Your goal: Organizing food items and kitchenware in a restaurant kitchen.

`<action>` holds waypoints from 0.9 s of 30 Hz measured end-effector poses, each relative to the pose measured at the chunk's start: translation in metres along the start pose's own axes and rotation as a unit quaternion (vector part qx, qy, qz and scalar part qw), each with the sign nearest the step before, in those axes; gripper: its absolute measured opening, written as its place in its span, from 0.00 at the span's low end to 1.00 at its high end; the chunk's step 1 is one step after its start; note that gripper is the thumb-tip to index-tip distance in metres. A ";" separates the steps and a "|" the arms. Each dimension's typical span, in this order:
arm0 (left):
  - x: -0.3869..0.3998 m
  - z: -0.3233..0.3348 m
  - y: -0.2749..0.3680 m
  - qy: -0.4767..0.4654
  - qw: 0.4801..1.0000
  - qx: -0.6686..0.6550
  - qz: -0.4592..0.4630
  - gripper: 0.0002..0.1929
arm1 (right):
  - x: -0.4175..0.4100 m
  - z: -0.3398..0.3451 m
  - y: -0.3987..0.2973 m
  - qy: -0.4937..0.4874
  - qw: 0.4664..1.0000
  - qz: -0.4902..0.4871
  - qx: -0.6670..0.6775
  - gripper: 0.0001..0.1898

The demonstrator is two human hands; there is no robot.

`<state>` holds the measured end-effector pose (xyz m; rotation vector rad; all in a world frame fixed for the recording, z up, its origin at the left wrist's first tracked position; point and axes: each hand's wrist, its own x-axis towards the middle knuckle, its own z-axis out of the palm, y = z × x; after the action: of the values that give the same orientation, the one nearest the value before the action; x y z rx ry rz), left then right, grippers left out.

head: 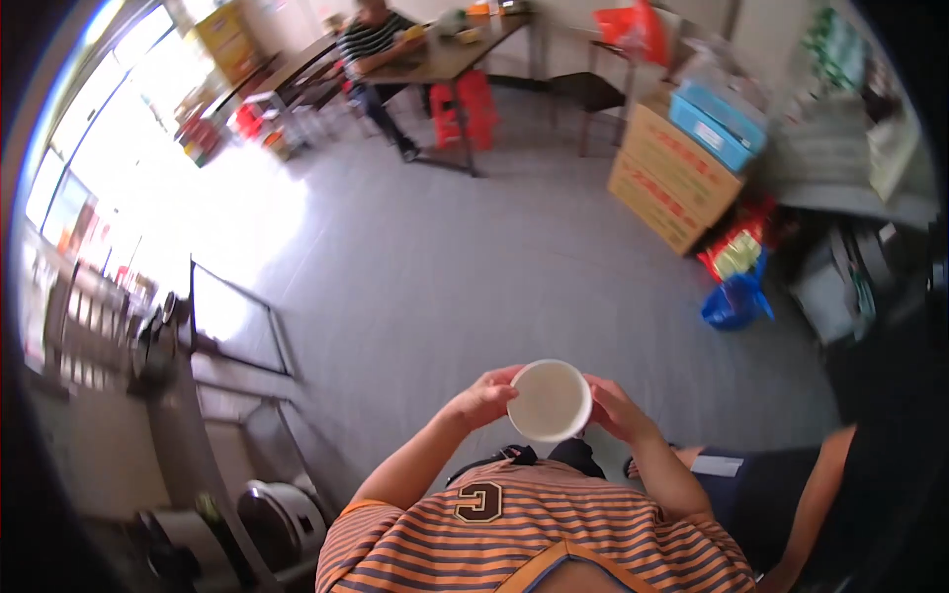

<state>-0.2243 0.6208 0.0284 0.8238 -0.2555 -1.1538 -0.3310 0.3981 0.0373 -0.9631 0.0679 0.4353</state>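
Observation:
A round white bowl [550, 401] is held in front of my body, between both hands. My left hand [492, 397] grips its left rim, thumb at the edge. At the opposite side, my right hand [609, 406] has its fingers against the bowl's wall. Seen from above, the bowl has a pale interior; whether it contains any liquid, I cannot tell. Below the bowl are my orange striped shirt and dark legwear.
A person in a striped top sits at a table [422, 68] with red stools [467, 111]. Cardboard boxes [671, 178] bear a blue plastic container [715, 126]. Near them lies a blue bag [734, 304]. Metal frames [278, 341] stand at left. Another person's arm and leg are close at right.

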 end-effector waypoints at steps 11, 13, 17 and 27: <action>-0.035 0.061 -0.034 0.292 0.919 -0.119 0.239 0.32 | 0.107 -0.029 -0.033 -0.273 0.928 0.237 -0.087 0.32; -0.052 0.070 -0.057 0.315 0.900 -0.133 0.269 0.33 | 0.120 -0.009 -0.023 -0.330 0.900 0.269 -0.094 0.30; -0.127 0.092 -0.108 0.398 0.829 -0.180 0.349 0.32 | 0.126 0.060 0.027 -0.419 0.825 0.354 -0.134 0.27; -0.370 0.165 -0.316 0.670 0.560 -0.211 0.440 0.23 | 0.034 0.271 0.200 -0.482 0.739 0.435 -0.178 0.22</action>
<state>-0.6951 0.8251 0.0062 0.7583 0.8184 0.5612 -0.4142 0.7259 0.0293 -0.9239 -0.5579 1.8440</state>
